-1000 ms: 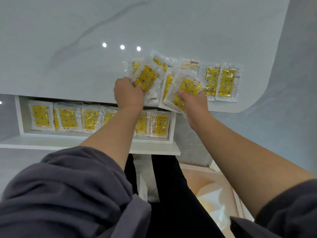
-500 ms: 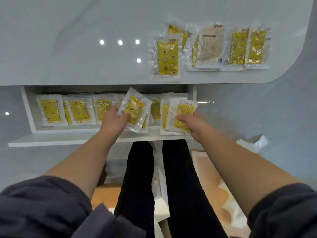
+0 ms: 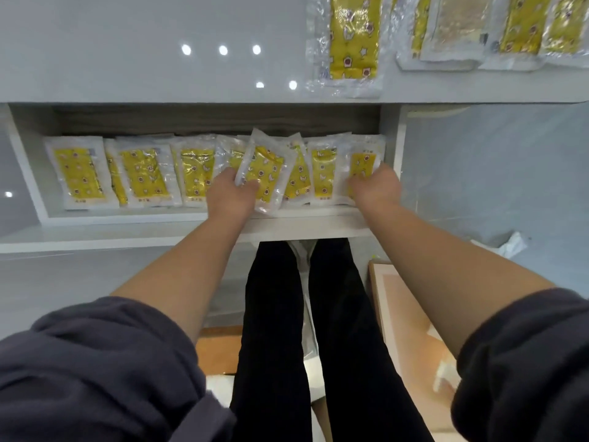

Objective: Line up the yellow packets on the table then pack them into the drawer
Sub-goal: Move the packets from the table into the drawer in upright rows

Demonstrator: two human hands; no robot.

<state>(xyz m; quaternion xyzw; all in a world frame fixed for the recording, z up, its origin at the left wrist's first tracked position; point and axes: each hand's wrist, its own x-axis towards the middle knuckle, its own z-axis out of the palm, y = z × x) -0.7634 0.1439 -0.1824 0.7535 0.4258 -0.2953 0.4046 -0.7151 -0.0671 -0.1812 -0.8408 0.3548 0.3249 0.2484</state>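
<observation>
Sleeves [image 3: 95, 362]: dark grey, pushed up above both bare forearms, nearest the camera.
Trousers [image 3: 274, 330]: black, legs running down between the two arms.
Left hand [image 3: 229, 196]: over the middle of the drawer, fingers curled round the lower left edge of the tilted packet.
Tilted packet [image 3: 264, 173]: yellow in clear wrap, askew, lying over its neighbours.
Right hand [image 3: 376, 188]: at the drawer's right end, fingers curled onto the end packet; the back of the hand hid the grip itself.
End packet [image 3: 363, 162]: upright, just beside the right wall.
Drawer [image 3: 159, 218]: white, pulled open below the table edge.
Drawer row [image 3: 79, 172]: yellow packets side by side, edges overlapping, spanning the full width.
Table [image 3: 127, 43]: pale, glossy.
Table packets [image 3: 353, 39]: a group at the far right, one showing a pale back, tops cut by the frame.
</observation>
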